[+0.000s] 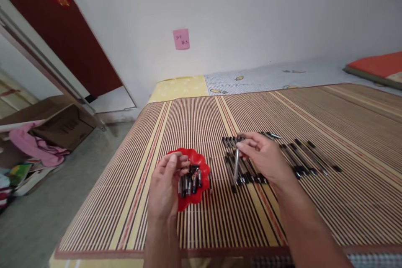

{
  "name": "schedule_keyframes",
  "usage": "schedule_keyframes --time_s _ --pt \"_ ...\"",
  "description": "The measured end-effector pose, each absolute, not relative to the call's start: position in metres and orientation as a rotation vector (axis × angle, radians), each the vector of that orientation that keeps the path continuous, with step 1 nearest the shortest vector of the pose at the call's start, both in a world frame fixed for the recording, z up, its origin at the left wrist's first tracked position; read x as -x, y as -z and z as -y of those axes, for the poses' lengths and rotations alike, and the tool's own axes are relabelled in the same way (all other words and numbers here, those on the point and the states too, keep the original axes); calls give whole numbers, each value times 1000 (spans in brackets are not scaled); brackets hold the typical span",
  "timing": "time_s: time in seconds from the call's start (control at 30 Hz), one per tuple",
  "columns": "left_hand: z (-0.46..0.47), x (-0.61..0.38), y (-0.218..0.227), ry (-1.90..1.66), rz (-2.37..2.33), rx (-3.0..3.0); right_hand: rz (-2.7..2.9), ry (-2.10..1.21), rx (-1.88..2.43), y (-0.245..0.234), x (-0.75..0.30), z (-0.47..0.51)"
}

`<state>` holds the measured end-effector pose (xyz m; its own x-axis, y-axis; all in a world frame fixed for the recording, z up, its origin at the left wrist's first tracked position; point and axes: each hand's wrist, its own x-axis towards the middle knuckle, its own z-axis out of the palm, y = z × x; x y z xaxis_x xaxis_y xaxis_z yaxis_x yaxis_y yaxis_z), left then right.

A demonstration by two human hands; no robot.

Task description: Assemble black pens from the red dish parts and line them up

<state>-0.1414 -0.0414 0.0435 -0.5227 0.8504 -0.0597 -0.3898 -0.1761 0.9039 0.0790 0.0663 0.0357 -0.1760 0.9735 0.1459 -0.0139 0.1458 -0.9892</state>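
Observation:
My right hand (pixel 259 153) pinches a slim, clear-and-silver pen (pixel 236 165) between thumb and fingers, its lower end pointing down over the mat. Below it lies a row of black-and-clear pens (pixel 251 173), partly hidden by the hand. Short black pen caps (pixel 228 141) are lined up just behind that row. My left hand (pixel 166 180) is over the left side of a red scalloped dish (pixel 205 171), its fingers curled in. Whether anything is between them cannot be made out. Inside the dish are several short black-and-clear pieces (pixel 190 184).
A striped woven mat (pixel 125 201) covers the bed. To the right lie more pens (pixel 301 157) and a loose black cap (pixel 337 168). An orange folded item (pixel 378 66) rests at the far right. A cardboard box (pixel 67 127) stands on the floor at left.

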Motion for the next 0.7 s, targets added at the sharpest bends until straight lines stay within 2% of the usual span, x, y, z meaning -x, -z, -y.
schedule_keyframes --time_s 0.2,0.43,0.7 --pt "40 152 -40 -1900 -1167 -397 1876 -1008 1330 -9 -55 -66" --pt "38 149 -39 -1882 -1131 -400 2047 -815 1485 13 -41 -70" --pt "43 155 -38 -1877 -1154 -418 2069 -660 1511 -2 -44 -67"
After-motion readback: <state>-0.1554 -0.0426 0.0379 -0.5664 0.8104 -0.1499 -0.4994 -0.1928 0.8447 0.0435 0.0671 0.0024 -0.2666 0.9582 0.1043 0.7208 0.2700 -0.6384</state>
